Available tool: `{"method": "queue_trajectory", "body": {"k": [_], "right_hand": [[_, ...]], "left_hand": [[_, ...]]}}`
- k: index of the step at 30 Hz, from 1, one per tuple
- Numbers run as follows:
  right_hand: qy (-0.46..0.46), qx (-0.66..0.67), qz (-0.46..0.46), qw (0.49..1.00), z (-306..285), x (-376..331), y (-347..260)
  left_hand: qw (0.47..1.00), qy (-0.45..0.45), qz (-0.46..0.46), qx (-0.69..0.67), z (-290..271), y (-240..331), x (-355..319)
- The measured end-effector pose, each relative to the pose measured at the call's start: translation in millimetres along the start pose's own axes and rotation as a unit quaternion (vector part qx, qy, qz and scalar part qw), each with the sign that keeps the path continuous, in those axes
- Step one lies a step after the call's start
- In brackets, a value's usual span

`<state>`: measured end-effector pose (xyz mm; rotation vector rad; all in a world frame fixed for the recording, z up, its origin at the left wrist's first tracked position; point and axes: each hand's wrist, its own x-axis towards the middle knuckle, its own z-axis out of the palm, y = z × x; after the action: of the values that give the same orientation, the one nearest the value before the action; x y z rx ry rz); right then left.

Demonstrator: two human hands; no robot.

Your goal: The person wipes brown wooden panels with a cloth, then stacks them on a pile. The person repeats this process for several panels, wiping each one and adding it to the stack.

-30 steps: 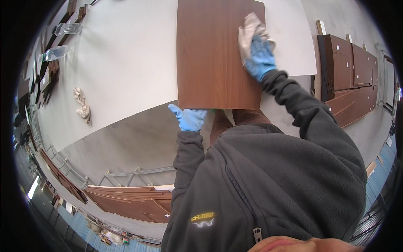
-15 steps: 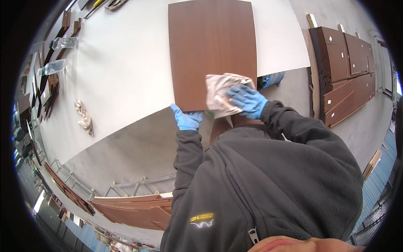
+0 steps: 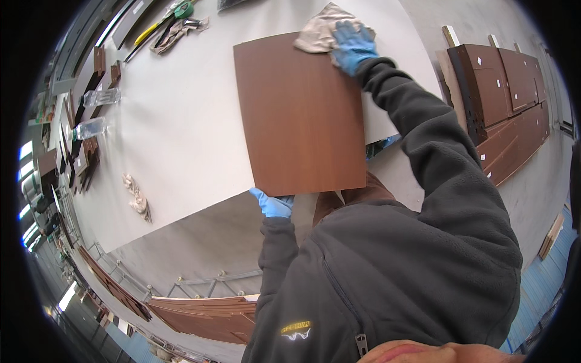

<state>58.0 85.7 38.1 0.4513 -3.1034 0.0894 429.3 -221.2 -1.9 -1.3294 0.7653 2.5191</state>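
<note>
A flat brown board [image 3: 299,121] lies on the white tabletop [image 3: 175,121], its near end reaching past the table's edge toward me. My left hand [image 3: 274,204], in a blue glove, grips that near edge at the left corner, thumb on top and the other fingers partly hidden under it. At the board's far right corner, my gloved right hand [image 3: 353,47] presses on a crumpled beige cloth [image 3: 324,27]. Part of the cloth hangs over the far edge. Its fingers rest along the cloth and hold it.
Another rag [image 3: 138,198] lies on the table at the left. Clear plastic bottles [image 3: 91,128] stand beside dark brown parts along the left side. Farther back are a green tape roll [image 3: 184,9] and a yellow-handled tool [image 3: 145,34]. Stacked brown panels [image 3: 508,91] fill the right.
My right hand has swept the cloth from the board's near right corner to its far right corner. The left hand stays on the near edge, and the whole view has shifted.
</note>
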Motion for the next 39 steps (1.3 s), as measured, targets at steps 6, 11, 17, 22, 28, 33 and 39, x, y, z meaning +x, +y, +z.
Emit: {"method": "queue_trajectory", "body": {"k": [6,11,17,22,28,33,39], "right_hand": [[-0.121,0.173,-0.288,0.934,24,-143,-164],[0.118,0.316,-0.416,0.845,29,-232,-137],[0.109,0.100,-0.276,0.950,19,-159,-12],[0.110,0.164,-0.217,0.956,39,-101,-25],[0.006,0.020,-0.042,0.999,34,-51,49],[0.016,-0.108,0.292,0.950,11,-88,261],[0.004,-0.070,-0.004,0.998,31,-145,125]], "left_hand": [[0.996,-0.006,-0.044,-0.084,2,-29,13],[0.995,0.041,-0.051,-0.069,6,-1,27],[0.986,0.166,0.002,-0.028,27,4,16],[0.991,0.114,0.051,-0.052,9,36,13],[0.963,0.162,0.212,0.048,-51,94,9],[0.933,0.224,0.255,0.116,-71,126,4],[0.940,0.210,0.233,0.133,-58,162,8]]}}
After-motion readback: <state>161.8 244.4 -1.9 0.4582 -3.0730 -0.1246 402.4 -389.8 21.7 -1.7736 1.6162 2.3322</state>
